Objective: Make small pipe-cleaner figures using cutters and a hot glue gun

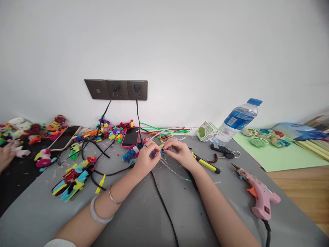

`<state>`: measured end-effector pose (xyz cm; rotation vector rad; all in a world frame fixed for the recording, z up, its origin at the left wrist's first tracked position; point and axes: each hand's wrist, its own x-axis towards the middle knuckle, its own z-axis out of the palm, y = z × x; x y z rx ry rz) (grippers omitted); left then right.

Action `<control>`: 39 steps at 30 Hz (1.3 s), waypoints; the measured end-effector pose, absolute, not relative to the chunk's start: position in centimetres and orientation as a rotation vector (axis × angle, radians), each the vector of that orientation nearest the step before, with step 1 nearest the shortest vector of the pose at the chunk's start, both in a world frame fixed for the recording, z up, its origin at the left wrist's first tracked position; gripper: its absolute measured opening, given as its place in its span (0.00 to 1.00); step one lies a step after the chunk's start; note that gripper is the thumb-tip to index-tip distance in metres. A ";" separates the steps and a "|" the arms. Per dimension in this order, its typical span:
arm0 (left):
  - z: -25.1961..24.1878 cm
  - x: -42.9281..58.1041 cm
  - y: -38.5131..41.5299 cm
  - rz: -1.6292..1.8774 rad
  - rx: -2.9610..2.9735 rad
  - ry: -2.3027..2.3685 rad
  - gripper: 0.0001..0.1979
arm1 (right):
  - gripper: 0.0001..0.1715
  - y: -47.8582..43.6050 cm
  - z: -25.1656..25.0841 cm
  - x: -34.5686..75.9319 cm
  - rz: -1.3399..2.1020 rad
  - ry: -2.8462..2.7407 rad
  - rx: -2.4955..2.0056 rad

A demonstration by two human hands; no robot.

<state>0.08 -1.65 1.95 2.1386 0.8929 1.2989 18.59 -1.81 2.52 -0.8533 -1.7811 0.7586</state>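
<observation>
My left hand (146, 158) and my right hand (179, 152) meet over the grey mat (144, 212) at mid-table. Both pinch a small blue and purple pipe-cleaner piece (158, 151) between their fingertips. A thin glittery strand (174, 171) trails from it across the mat towards me. My left wrist wears two bangles. Just left of my left hand lies a blue fuzzy craft piece (130, 154).
A pink glue gun (259, 193) lies right, a yellow-handled tool (205, 163) and keys (223, 150) by my right hand. A tilted water bottle (235, 121), small green carton (205, 131), two phones (130, 138) (64, 137), black cables and several colourful craft pieces lie behind and left. Another person's hand (5, 155) at far left.
</observation>
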 end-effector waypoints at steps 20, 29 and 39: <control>2.5 0.3 -2.1 1.267 2.184 0.967 0.06 | 0.05 -2.3 3.2 18.2 0.619 -1.879 -0.893; 2.0 0.0 -1.6 1.257 2.361 1.009 0.05 | 0.07 -2.4 3.3 18.4 0.634 -1.899 -0.914; 1.8 -0.3 -1.4 1.176 2.474 1.083 0.03 | 0.05 -2.2 3.1 18.5 0.600 -1.894 -0.906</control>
